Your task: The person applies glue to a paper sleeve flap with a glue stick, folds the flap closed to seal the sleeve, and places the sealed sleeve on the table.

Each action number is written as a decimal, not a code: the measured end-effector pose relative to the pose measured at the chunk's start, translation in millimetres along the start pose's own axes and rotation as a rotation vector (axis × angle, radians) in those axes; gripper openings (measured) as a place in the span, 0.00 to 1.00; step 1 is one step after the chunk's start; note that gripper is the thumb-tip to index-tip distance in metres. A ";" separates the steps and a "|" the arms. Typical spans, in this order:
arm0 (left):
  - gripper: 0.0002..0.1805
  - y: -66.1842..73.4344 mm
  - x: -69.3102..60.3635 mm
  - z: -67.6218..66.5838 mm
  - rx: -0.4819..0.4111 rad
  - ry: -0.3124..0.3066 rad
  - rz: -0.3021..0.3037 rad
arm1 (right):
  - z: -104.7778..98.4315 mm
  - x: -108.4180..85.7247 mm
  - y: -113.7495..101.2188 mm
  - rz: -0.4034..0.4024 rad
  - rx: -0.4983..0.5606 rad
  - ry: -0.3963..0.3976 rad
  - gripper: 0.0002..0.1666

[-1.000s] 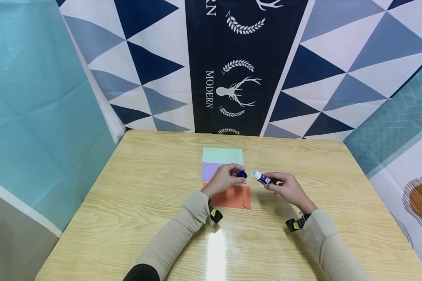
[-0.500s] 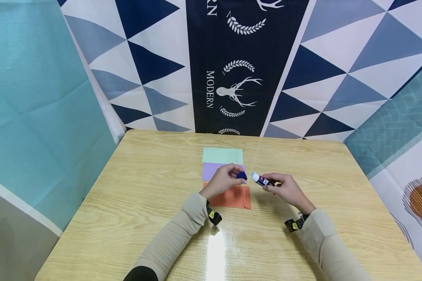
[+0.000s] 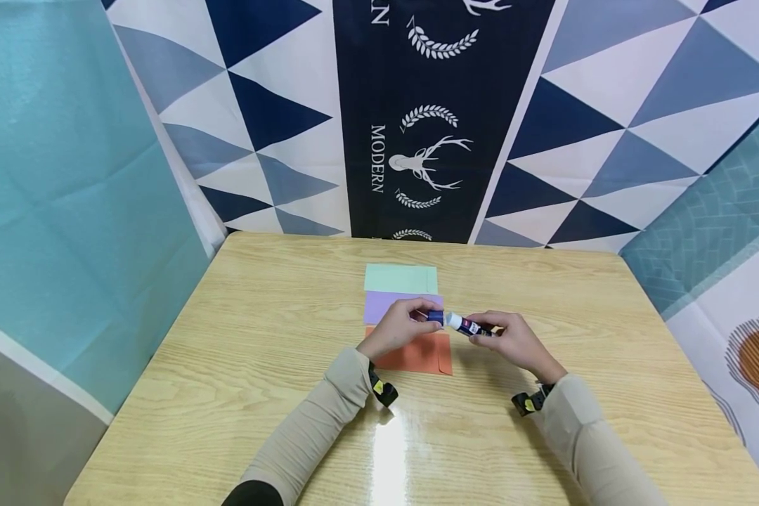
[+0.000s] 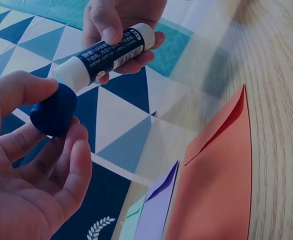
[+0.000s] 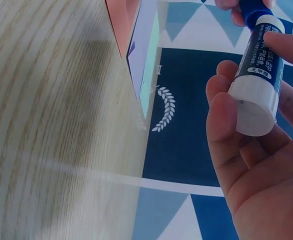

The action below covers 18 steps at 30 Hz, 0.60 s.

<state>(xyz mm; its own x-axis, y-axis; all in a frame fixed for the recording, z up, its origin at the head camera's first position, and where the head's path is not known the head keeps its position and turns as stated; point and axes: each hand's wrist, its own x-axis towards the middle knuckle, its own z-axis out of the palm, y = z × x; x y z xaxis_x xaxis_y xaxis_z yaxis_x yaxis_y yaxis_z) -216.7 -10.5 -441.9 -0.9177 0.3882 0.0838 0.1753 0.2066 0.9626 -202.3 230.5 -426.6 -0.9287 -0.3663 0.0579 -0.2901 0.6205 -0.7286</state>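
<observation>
My left hand [image 3: 400, 326] pinches a dark blue cap [image 4: 56, 110] between thumb and fingers. My right hand [image 3: 517, 342] grips a glue stick [image 4: 114, 52] with a dark printed label and white ends. Its white collar end points left, toward the cap. In the left wrist view the cap sits right at the collar, tilted against it; whether they touch I cannot tell. From the right wrist view the white base [image 5: 255, 107] of the glue stick faces the camera. Both hands are raised above the table, the left one over the purple and orange envelopes.
A mint green envelope [image 3: 400, 278], a purple envelope [image 3: 379, 307] and an orange envelope [image 3: 417, 355] lie in a column on the wooden table [image 3: 247, 330]. Behind the table hangs a patterned cloth [image 3: 417, 119]. A teal cloth [image 3: 69, 176] hangs on the left.
The glue stick has moved a little left, toward the cap, narrowing the gap. The cap has turned in my left fingers to line up more with the stick. The envelopes have not moved.
</observation>
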 end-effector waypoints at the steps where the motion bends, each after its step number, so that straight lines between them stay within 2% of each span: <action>1: 0.15 -0.1 0.0 0.4 -0.004 -0.002 -0.006 | 0.3 0.0 0.4 -0.004 -0.002 -0.001 0.20; 8: 0.16 0.4 0.1 2.7 -0.062 -0.017 -0.046 | 2.4 -0.7 3.3 -0.032 -0.008 -0.005 0.20; 18: 0.15 1.2 -1.9 4.5 -0.069 -0.038 -0.029 | 1.1 0.4 3.0 -0.047 -0.023 -0.032 0.19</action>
<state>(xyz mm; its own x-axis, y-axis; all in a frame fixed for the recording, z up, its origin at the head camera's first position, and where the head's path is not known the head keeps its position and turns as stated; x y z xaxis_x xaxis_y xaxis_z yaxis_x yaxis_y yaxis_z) -213.2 -6.9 -442.0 -0.9077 0.4170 0.0466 0.1224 0.1569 0.9800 -203.2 231.4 -429.6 -0.9060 -0.4175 0.0695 -0.3391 0.6176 -0.7096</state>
